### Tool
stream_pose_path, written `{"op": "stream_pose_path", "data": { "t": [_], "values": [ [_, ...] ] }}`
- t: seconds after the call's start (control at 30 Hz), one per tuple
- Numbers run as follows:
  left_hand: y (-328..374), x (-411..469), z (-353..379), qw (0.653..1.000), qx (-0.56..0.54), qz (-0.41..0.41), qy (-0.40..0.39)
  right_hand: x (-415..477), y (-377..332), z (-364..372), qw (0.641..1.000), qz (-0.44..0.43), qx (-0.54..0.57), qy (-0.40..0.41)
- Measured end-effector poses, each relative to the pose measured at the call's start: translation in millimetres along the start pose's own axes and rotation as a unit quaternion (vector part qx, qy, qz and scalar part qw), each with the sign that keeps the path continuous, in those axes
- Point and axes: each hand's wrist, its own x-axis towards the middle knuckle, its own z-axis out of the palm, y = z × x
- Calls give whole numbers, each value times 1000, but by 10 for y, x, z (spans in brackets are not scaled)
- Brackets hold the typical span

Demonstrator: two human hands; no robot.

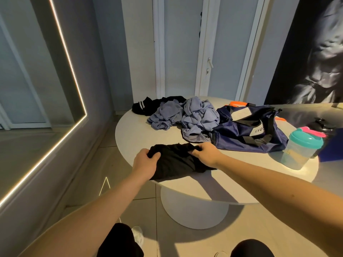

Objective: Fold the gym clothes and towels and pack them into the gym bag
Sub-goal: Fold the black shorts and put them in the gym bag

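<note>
The round table (130,134) carries every item. The black garment (176,162) lies flat at the near-left edge, its near-left corner reaching the rim. A strip of bare tabletop separates it from the blue clothes heap (193,115), which sits at the centre toward the far edge. The striped black garment (148,105) lies at the far-left edge, touching the heap. The gym bag (241,134) lies collapsed on the right half, against the heap and just beyond the black garment's right end. The shaker bottle (300,149) stands upright near the right edge, close beside the bag, with a dark bottle (321,127) behind it.

The left hand (145,161) grips the left end of the black garment. Its fingers (154,154) are curled, bunching the cloth against the thumb. The right hand (206,153) holds the far-right corner, with its fingers (194,152) curled down and pinching a fold. The garment spans the gap between the two hands.
</note>
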Motion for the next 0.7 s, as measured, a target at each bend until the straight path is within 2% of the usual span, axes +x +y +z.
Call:
{"op": "stream_pose_path", "data": {
  "t": [0.1, 0.2, 0.37, 0.43, 0.5, 0.57, 0.7],
  "values": [
    [10, 187, 5, 999, 29, -6, 23, 227, -46, -2, 997, 44, -61, 4],
    [-35, 328, 14, 994, 109, 14, 18, 381, -96, 50, 985, 90, -146, -11],
    [-190, 471, 64, 946, 320, 58, 9, 500, 28, 91, 967, 148, -203, -41],
    [-207, 492, 86, 953, 292, 76, -18, 497, 64, 84, 965, 155, -209, -43],
    [-193, 537, 98, 970, 210, 72, -100, 507, 67, 74, 961, 146, -230, -43],
    [-131, 539, 79, 963, 194, 58, -177, 504, 42, 65, 959, 135, -247, -18],
    [-17, 474, 90, 947, 265, 59, -172, 399, -44, -3, 921, 64, -362, 126]
  ]
}}
